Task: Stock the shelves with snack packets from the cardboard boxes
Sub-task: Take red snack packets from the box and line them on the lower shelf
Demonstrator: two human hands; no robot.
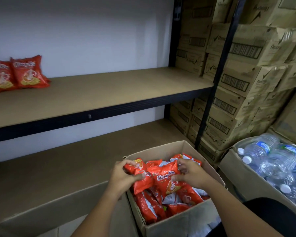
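- Both hands are over the open box (178,219). The left hand (122,177) grips one red packet (140,178) by its left edge, thumb on the face. The right hand (190,173) pinches a second packet (164,178) at its right side, fingers curled over the top seam.
- The two packets overlap between the hands, lifted just above the heap (152,206) lying loose in the box.
- Handling, as a judgement: puffed foil bags, very light, soft and crushable, with a slick film. They are best held by the flat crimped seams or lightly across the body; a hard squeeze could crack the contents or pop the bag.
- The box walls rise close around both wrists, the far wall just beyond the fingertips, so lifting straight up should clear it.
- Above and ahead of the hands the upper shelf (109,93) has a long bare stretch. Two packets (17,74) stand far to the left of the left hand. Its dark front rail (92,117) is the edge to clear.
- Right of the right hand sits a carton of bottles (270,161), with stacked cartons (237,74) behind it.
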